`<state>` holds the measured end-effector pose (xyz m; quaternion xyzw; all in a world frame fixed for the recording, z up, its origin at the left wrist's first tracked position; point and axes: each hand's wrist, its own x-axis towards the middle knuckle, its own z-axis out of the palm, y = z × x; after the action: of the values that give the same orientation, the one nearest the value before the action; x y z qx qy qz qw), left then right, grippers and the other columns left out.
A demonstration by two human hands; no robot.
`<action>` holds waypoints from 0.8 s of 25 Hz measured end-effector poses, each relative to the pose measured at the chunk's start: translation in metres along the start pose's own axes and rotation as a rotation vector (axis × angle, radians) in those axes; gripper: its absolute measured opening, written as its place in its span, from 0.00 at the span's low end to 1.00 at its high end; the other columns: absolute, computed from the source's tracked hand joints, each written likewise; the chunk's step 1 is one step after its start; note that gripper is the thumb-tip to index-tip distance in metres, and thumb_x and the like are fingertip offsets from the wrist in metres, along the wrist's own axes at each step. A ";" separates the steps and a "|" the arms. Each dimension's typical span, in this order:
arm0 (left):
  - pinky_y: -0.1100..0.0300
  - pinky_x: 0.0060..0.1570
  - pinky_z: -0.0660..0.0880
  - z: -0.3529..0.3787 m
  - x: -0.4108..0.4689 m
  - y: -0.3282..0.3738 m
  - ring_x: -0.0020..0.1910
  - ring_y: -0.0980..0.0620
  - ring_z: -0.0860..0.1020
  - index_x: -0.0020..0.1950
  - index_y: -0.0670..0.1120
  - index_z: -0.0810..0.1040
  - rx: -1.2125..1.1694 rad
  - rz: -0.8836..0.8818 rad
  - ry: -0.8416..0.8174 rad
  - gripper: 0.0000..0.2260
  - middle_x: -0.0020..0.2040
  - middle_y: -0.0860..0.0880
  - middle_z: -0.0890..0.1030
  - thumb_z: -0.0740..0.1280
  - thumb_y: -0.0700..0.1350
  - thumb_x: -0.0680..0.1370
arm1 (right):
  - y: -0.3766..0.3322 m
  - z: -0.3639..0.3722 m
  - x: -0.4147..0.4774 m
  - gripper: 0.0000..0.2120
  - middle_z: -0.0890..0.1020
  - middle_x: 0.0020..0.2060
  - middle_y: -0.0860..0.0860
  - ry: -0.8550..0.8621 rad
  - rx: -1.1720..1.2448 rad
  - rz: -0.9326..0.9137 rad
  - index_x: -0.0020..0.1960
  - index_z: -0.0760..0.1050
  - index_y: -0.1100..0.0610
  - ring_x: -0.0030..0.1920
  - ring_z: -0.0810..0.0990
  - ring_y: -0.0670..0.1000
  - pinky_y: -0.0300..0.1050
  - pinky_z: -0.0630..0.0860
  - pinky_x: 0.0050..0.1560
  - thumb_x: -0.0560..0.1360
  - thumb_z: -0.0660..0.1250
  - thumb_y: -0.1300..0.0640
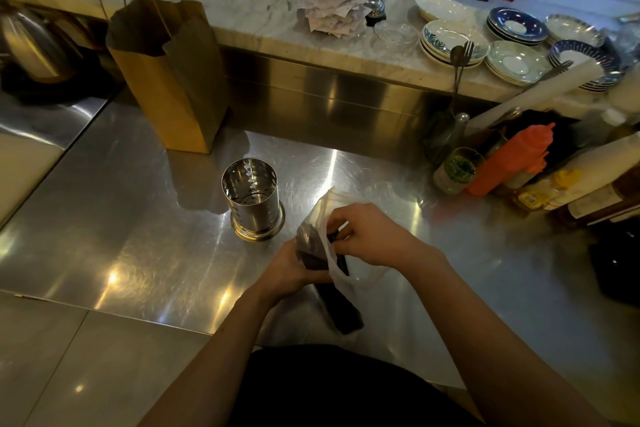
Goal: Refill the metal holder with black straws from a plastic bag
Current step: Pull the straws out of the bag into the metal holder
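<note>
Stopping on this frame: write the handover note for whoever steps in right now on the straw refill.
Left hand grips the plastic bag around its middle.
Right hand pinches at the bag's open top, seemingly on straw ends.
Black straws: all in the bag.
Metal holder: upright on the counter, left of the hands, empty.
Done: bag opened. Left: pull straws out, stand them in the holder.
</note>
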<state>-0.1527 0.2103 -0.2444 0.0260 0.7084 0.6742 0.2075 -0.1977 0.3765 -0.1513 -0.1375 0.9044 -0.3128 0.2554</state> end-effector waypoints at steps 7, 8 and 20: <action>0.66 0.46 0.78 0.001 -0.012 0.026 0.48 0.59 0.84 0.44 0.61 0.86 -0.233 -0.005 -0.005 0.25 0.45 0.57 0.87 0.71 0.28 0.70 | -0.018 -0.027 -0.006 0.10 0.78 0.36 0.38 0.090 -0.004 -0.089 0.49 0.81 0.52 0.37 0.79 0.37 0.31 0.74 0.41 0.71 0.72 0.64; 0.66 0.47 0.78 0.001 -0.011 0.029 0.48 0.58 0.84 0.44 0.59 0.86 -0.255 0.009 -0.009 0.23 0.45 0.55 0.87 0.72 0.29 0.70 | -0.022 -0.031 -0.007 0.08 0.79 0.36 0.39 0.127 -0.017 -0.104 0.48 0.81 0.51 0.38 0.79 0.38 0.32 0.73 0.41 0.73 0.71 0.62; 0.43 0.65 0.73 -0.006 -0.002 0.044 0.59 0.44 0.79 0.58 0.46 0.79 -0.623 0.074 0.405 0.21 0.54 0.46 0.83 0.77 0.41 0.66 | -0.034 -0.041 -0.017 0.11 0.75 0.56 0.37 0.471 0.327 -0.232 0.56 0.77 0.46 0.61 0.74 0.41 0.43 0.73 0.60 0.77 0.62 0.44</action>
<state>-0.1636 0.2075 -0.2016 -0.1465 0.4946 0.8559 0.0366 -0.2026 0.3774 -0.0954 -0.1205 0.8547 -0.5045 0.0202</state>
